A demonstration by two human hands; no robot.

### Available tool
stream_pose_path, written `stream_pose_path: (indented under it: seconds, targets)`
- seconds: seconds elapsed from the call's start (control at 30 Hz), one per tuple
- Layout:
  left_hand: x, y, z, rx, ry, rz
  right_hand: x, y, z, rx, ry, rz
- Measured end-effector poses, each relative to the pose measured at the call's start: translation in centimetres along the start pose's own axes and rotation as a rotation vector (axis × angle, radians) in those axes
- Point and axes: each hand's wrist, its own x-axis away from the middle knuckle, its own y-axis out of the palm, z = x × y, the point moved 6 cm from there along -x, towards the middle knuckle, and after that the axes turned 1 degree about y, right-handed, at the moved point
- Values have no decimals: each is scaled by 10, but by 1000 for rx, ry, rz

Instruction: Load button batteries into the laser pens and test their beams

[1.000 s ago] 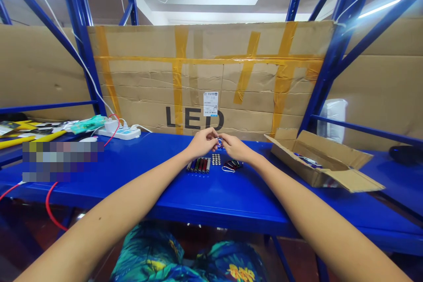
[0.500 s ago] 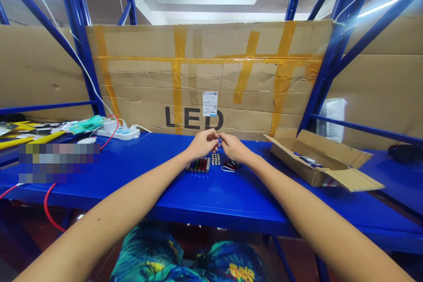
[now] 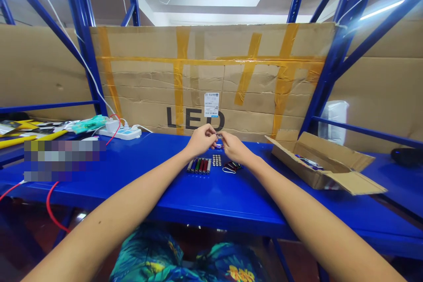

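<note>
My left hand [image 3: 201, 139] and my right hand [image 3: 234, 147] meet above the blue table, fingertips pinched together around a small shiny piece [image 3: 218, 136]. Its kind is too small to make out. Just below the fingers, a blue and silver object [image 3: 218, 146] shows in part. Nearer to me lies a row of slim coloured metal tubes [image 3: 199, 166], in silver, blue, green and red. Beside them, small round silver pieces [image 3: 217, 160] like button cells sit in a neat grid. Several dark and red clips with a silver carabiner [image 3: 229, 168] lie under my right wrist.
An open cardboard box [image 3: 307, 165] with small items inside stands on the right. At the left are a white power strip [image 3: 124, 131], a red cable [image 3: 49, 205] and yellow-handled items [image 3: 20, 141]. A large taped cardboard sheet [image 3: 148, 88] closes off the back.
Both hands stay together, with the fingers slightly shifted around the small piece. More of the blue and silver object now shows below them. The camera view has moved slightly.
</note>
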Motion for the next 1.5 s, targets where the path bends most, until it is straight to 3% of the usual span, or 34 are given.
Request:
stream_pose_path:
  seconds: [0.2,0.47,0.83,1.03,1.17,1.3,1.5]
  targets:
    - [-6,-21,-10,-101,-48,103,1,-3,9,-18,78,22]
    - [-7,-25,-27,-222,-147,55,2,-7,11,-146,185,78]
    - [-7,-29,-29,-235,-190,41,0,-16,18,-206,304,177]
    - [-8,-28,-34,-246,-207,32,1,3,23,-440,366,26]
    - [-11,-33,-40,-267,-240,12,0,10,32,-492,424,11]
    - [-15,-46,-47,-362,-283,-90,-1,0,39,-467,450,67]
    - [-12,-67,-46,-488,-329,-126,3,-21,38,-570,504,141]
